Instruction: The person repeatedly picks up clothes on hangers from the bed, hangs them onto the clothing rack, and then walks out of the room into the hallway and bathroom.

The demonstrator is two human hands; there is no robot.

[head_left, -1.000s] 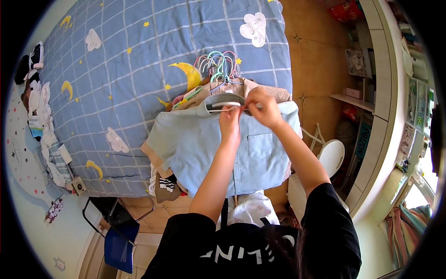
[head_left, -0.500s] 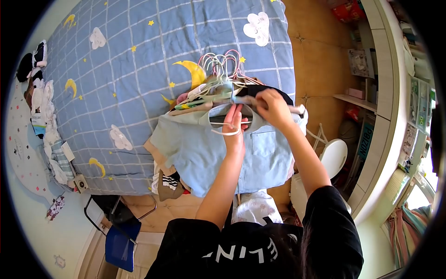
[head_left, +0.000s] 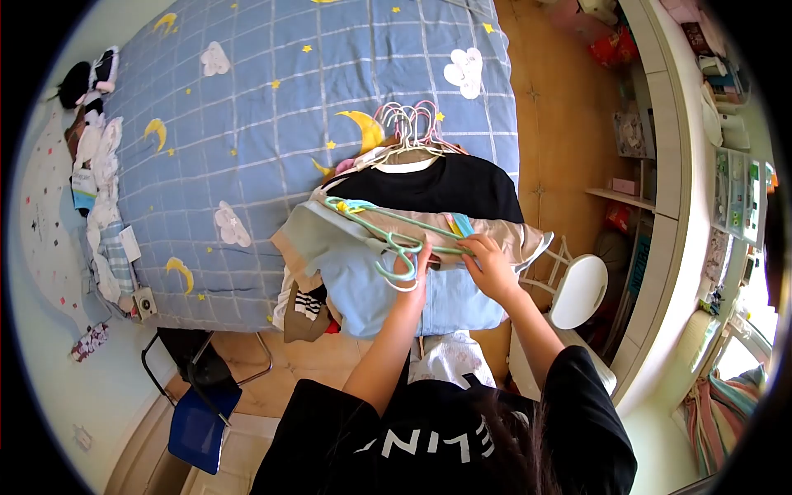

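Note:
My left hand (head_left: 415, 271) is closed around some pale green and white clothes hangers (head_left: 388, 224), near their hooks, which point toward me. On the right arm of these hangers rests my right hand (head_left: 490, 266), its thumb and fingers pinching the bar. Blue and yellow pieces show on the hanger ends. Beneath both hands is a light blue shirt (head_left: 363, 289), partly covered by the hangers and my forearms. Beyond it lie a beige garment (head_left: 532, 239) and a black top (head_left: 450, 186). Several hanger hooks (head_left: 406, 124) stick out past the black top.
The pile lies on a bed with a blue checked cover (head_left: 272, 148). Brown and striped clothes (head_left: 307, 309) hang over its near edge. A white stool (head_left: 577, 291) stands at right, a blue chair (head_left: 198, 429) at lower left. Shelves (head_left: 631, 195) line the right side.
Both hands have drawn the hangers toward me, away from the light blue shirt's collar. The shirt's upper part has shifted nearer, and more of the black top shows.

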